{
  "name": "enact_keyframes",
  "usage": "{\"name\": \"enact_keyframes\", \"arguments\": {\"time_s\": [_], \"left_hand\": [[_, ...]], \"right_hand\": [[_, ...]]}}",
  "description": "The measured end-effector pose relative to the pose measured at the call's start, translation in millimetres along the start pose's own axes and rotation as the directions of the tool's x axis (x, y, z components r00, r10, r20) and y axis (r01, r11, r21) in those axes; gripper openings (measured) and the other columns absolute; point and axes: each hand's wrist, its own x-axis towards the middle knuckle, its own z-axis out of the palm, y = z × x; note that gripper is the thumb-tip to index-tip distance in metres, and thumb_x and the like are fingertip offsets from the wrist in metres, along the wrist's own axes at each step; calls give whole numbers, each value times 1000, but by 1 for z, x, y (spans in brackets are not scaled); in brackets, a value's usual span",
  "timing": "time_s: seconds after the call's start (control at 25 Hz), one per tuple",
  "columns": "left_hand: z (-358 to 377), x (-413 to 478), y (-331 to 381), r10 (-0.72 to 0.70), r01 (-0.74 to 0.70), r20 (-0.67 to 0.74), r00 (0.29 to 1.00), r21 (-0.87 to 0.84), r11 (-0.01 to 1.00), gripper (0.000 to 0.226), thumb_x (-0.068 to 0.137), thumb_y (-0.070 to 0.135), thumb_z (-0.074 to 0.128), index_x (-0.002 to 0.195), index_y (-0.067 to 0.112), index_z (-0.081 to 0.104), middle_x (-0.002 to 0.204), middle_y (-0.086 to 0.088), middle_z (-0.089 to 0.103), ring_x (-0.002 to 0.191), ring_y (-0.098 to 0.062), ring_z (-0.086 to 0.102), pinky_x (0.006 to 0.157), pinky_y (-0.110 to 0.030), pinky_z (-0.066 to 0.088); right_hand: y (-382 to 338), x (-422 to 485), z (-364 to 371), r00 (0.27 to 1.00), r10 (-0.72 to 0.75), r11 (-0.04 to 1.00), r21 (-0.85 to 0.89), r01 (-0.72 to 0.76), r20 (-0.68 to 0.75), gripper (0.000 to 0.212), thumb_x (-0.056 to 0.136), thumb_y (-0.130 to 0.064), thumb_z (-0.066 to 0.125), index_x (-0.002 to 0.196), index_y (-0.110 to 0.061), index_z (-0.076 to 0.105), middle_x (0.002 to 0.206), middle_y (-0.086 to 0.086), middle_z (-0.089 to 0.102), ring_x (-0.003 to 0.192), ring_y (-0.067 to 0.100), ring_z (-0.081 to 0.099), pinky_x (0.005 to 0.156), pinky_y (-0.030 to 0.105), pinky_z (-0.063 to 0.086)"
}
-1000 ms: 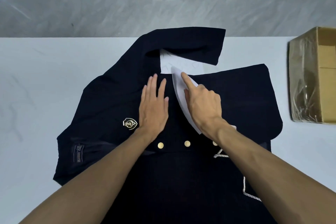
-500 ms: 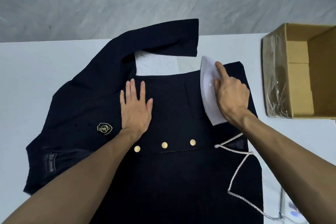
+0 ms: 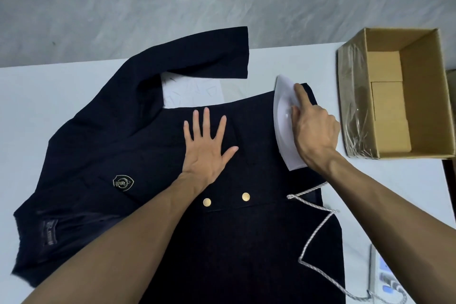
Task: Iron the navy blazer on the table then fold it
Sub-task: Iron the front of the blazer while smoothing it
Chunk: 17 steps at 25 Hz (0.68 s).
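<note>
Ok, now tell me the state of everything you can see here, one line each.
Blazer: laid out on the table, badge side up, unfolded.
Sleeve: bent across the top.
Iron: flat on the blazer's right edge.
Right hand: gripping the iron.
Left hand: open, pressing the blazer flat.
Cord: slack, lying across the blazer.
Box: open, upright.

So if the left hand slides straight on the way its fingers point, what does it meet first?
Left hand would run off the blazer panel onto the white sheet, then likely the sleeve lying across.
</note>
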Motion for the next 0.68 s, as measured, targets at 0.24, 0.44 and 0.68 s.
{"name": "enact_keyframes", "arguments": {"time_s": [0.24, 0.44, 0.68], "left_hand": [[-2, 1, 1, -8, 9, -11, 1000, 25, 1000, 80, 91, 69, -4, 154, 22, -14, 162, -25, -11, 149, -45, -12, 120, -61, 2], [-1, 1, 1, -4, 4, -28, 1000, 8, 1000, 80, 91, 69, -3, 154, 22, -13, 162, -24, -10, 149, -44, -11, 120, -61, 2], [-4, 1, 2, 3, -3, -2, 1000, -8, 1000, 79, 90, 69, -2, 153, 23, -16, 162, -23, -15, 149, -43, -16, 121, -59, -2]], "right_hand": [[20, 3, -3, 995, 93, 995, 45, -92, -28, 46, 103, -26, 36, 148, -27, 27, 77, 15, 54, 66, 32, 43, 63, 39, 31], [28, 3, -8, 987, 157, 984, 83, -154, -30, 46, 103, -23, 37, 148, -20, 26, 93, 25, 65, 83, 42, 59, 66, 38, 32], [3, -31, -10, 995, -91, 993, 73, 88, 47, 52, 103, -25, 35, 151, -33, 17, 75, 8, 46, 66, 31, 44, 64, 38, 31]]}}
